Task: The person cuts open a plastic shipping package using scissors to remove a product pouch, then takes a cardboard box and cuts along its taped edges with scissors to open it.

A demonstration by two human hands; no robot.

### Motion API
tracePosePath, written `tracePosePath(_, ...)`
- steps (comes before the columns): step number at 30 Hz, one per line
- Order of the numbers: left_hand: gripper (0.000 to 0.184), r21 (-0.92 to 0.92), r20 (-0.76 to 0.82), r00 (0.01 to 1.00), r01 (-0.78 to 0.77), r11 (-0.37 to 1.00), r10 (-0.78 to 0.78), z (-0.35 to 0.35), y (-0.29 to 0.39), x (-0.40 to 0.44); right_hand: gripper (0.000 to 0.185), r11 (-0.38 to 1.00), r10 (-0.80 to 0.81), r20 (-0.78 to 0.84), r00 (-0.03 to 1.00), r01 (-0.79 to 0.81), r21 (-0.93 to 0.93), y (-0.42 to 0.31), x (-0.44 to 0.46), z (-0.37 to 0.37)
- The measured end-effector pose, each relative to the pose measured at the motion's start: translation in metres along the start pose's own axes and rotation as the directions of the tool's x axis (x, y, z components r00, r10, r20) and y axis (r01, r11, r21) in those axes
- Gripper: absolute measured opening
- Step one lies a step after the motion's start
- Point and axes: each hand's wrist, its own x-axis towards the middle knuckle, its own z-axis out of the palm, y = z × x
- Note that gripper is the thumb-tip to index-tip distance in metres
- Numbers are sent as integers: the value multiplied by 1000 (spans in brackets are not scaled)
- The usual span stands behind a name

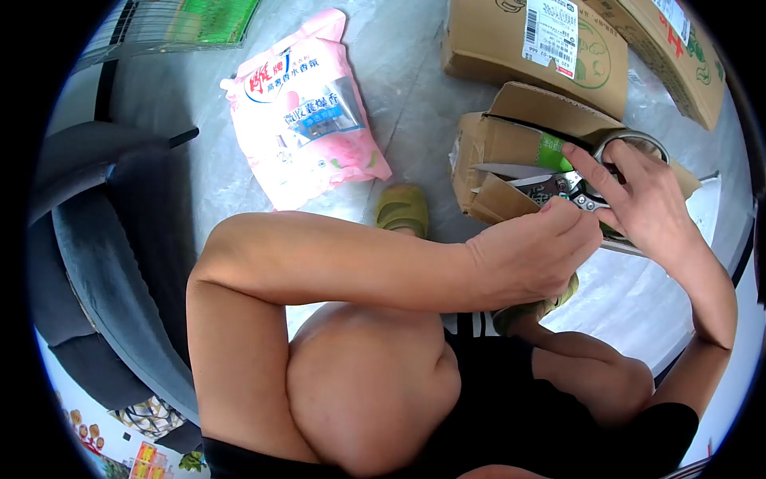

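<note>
My right hand (pixel 650 203) is closed around a pair of scissors (pixel 570 183), with fingers through a large grey handle loop. The blades are parted and point left over an opened cardboard box (pixel 483 164). My left hand (pixel 546 249) is closed with the fingertips pressed together, just below the scissors at the near side of the box. What it pinches, if anything, is hidden. A green label (pixel 552 150) shows inside the box, beside the blades. The rest of the box's contents is mostly covered by my hands.
Closed cardboard boxes (pixel 487 44) with shipping labels stand behind the opened one. A pink laundry bag (pixel 307 112) lies on the grey floor (pixel 415 80). A dark chair (pixel 120 263) is at the left, a wire cage (pixel 159 36) at the upper left. My slippered foot (pixel 403 209) is near the box.
</note>
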Motion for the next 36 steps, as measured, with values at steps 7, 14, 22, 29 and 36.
tracePosePath(7, 14, -19, -99, 994, -36, 999, 34, 7, 5, -2, 79, 984, 122, 212, 970, -146, 101, -8, -14, -8)
tracePosePath(14, 14, -103, 59, 988, -138, 985, 145, 8, 18, -20, 55, 832, 384, -34, 923, -330, 446, 16, -97, -14)
tracePosePath(22, 50, -309, 219, 935, -206, 928, 280, 18, 10, -36, 58, 850, 525, -411, 745, -444, 282, -39, -281, 94)
tracePosePath(29, 54, -512, 227, 968, 21, 859, 112, 11, -16, -4, 57, 266, 961, -46, 273, -861, 434, -93, -345, 257)
tracePosePath(36, 57, -192, 364, 909, -141, 971, 204, -7, -37, 13, 42, 243, 951, 134, 280, -940, 240, -76, -331, 302)
